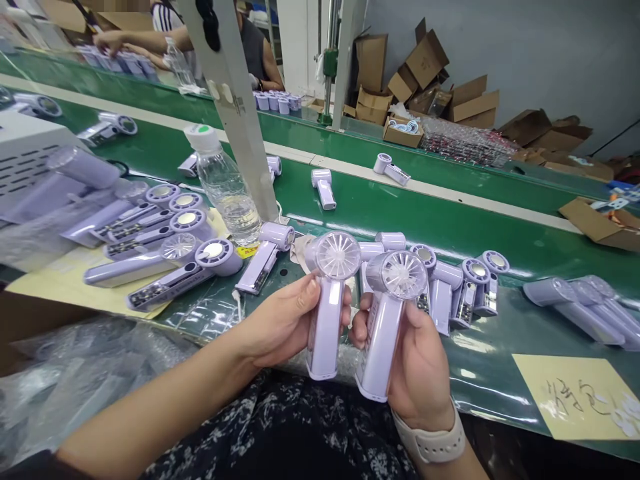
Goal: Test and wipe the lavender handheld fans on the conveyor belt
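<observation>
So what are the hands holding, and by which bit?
The left hand holds one purple fan by its upper handle; the right hand holds a second purple fan by its handle.

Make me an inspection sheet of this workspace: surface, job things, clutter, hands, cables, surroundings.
Surface: glossy green bench top, reflecting light.
Job things: two lavender plastic handheld fans, one per hand; more lavender fans, some with open handles, around.
Clutter: capped clear plastic bottle, partly filled; crumpled clear plastic bags; handwritten yellow paper sheet.
Hands: left hand and right hand each grip one fan.
Cables: thin white cable left of the held fans.
Surroundings: brown cardboard boxes before a grey wall; co-workers' arms farther back.
</observation>
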`<state>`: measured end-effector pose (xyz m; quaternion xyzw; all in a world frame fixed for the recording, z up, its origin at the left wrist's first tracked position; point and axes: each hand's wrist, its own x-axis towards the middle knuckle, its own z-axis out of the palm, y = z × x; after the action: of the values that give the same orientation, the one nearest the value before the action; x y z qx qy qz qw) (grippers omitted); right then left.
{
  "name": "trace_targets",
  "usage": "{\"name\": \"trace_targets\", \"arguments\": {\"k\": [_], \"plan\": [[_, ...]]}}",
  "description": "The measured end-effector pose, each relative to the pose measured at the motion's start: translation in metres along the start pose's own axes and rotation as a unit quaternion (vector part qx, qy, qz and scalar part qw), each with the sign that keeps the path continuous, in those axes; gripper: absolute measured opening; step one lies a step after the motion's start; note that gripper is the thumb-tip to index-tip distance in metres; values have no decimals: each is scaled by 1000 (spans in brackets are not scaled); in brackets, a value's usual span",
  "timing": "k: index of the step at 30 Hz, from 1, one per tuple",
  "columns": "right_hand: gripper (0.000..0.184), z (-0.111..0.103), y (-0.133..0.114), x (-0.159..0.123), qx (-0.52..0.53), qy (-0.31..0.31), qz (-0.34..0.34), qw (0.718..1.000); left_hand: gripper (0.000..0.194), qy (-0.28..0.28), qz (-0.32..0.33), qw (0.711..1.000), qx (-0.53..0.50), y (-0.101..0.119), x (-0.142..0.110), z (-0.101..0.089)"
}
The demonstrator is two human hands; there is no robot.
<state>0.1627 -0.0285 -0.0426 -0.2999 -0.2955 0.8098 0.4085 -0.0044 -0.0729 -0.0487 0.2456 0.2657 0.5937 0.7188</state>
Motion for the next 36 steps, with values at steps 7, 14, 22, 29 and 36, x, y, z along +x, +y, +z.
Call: {"name": "trace_targets", "arguments": {"k": [7,14,22,29,36], "plan": [[25,-7,-6,-5,22,-11,-22,999,40,-3,24,999,43,8,-6,-7],[29,-10,-1,-5,-1,46,-66,997,60,-2,38,996,81,6,-2,-9],[31,-20,0,-3,-1,12,-40,999,79,49,50,992,105,6,-1,-10],[31,-21,2,2,16,14,-29,999,97,71,29,988,134,5,-3,-15],[56,-22,1,4,-84,39,-101,991,91,47,36,967,250,16,-9,-8]]}}
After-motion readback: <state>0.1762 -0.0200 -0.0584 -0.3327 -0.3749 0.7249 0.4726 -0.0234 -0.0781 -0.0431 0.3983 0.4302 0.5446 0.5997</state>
